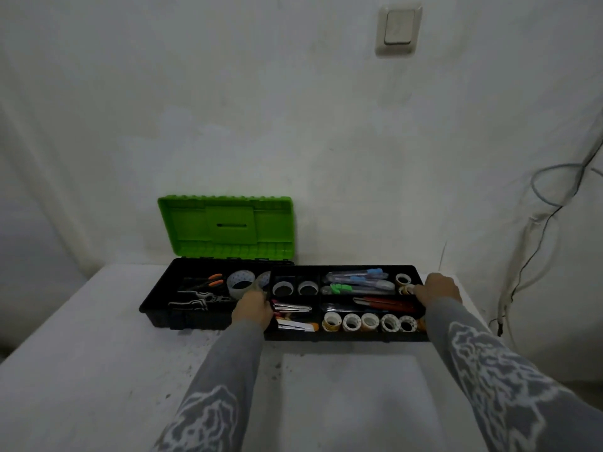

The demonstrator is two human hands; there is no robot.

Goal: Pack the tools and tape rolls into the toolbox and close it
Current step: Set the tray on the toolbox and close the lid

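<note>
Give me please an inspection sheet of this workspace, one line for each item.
Surface: white table, some dark specks.
Job's things: toolbox open, green lid upright; pliers and clear tape rolls inside. Black tray with small tape rolls, overlapping toolbox's right end.
Clutter: nothing seen.
Hands: left hand and right hand grip the tray's ends.
Cables: loose cables on right wall.
Surroundings: white wall, light switch.

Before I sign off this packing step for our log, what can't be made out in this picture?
Head view only.
- Right half of the toolbox: covered by the tray.
- Fingertips of the left hand and right hand: hidden behind the hands at the tray's ends.
- Markings on the tape rolls: too small.
- Whether the tray rests or hangs: unclear.
</note>
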